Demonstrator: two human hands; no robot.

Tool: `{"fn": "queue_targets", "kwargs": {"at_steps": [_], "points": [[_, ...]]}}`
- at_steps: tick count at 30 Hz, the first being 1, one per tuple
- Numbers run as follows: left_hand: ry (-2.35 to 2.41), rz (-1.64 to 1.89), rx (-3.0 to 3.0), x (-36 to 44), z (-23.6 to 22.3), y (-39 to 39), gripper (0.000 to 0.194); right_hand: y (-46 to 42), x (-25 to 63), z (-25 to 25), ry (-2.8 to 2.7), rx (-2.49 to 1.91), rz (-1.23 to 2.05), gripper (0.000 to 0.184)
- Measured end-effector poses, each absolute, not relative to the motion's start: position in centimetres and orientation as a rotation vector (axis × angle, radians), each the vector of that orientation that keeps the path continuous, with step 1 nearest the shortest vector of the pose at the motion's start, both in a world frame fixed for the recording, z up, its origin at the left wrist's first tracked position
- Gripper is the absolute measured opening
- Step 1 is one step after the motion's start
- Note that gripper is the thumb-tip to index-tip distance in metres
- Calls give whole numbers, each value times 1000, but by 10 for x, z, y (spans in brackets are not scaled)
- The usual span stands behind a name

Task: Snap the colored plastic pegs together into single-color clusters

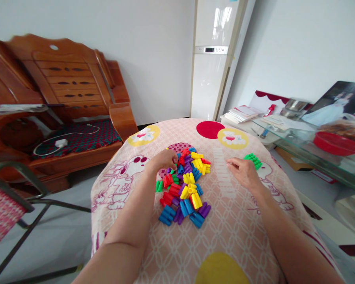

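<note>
A heap of small plastic building pieces in red, yellow, blue, purple and green lies on a table covered with a pink cartoon cloth. My left hand rests at the heap's far left edge, fingers curled into the pieces; what they grip is hidden. My right hand lies to the right of the heap, fingers drawn together in a loose pinch, nothing visible in them. A cluster of joined green pieces sits just beyond my right hand, apart from the heap.
A carved wooden bench with a charger and cable stands at the left. A metal chair frame is at the near left. A tall white air conditioner stands behind. A glass shelf with a red bowl is at the right.
</note>
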State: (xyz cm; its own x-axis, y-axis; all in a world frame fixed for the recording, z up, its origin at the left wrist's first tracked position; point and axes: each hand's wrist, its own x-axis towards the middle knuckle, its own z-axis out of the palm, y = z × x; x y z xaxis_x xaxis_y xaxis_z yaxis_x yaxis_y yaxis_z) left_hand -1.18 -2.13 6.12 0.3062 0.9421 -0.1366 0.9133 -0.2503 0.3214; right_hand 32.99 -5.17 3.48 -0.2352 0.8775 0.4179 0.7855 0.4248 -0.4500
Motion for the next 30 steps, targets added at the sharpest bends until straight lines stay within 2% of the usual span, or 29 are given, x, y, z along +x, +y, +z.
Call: {"fn": "queue_targets", "kwargs": {"at_steps": [6,10,16,19,25,30], "points": [[1508,262,2035,-28,62,-21,15,-50,331,36,-2022,-1347,243,24],[1292,582,1852,-21,69,-26,17,-55,324,36,-1957,-1281,395,24],[918,825,1517,30,79,-39,30,-75,287,42,-1867,-1039,704,37],[867,835,1444,54,76,-43,33,-83,273,44,-1874,-944,684,38],[881,842,1352,67,70,-42,39,-87,270,44,-1832,-863,563,20],[893,855,1402,59,74,-41,39,-69,298,55,-1630,-994,560,23]]}}
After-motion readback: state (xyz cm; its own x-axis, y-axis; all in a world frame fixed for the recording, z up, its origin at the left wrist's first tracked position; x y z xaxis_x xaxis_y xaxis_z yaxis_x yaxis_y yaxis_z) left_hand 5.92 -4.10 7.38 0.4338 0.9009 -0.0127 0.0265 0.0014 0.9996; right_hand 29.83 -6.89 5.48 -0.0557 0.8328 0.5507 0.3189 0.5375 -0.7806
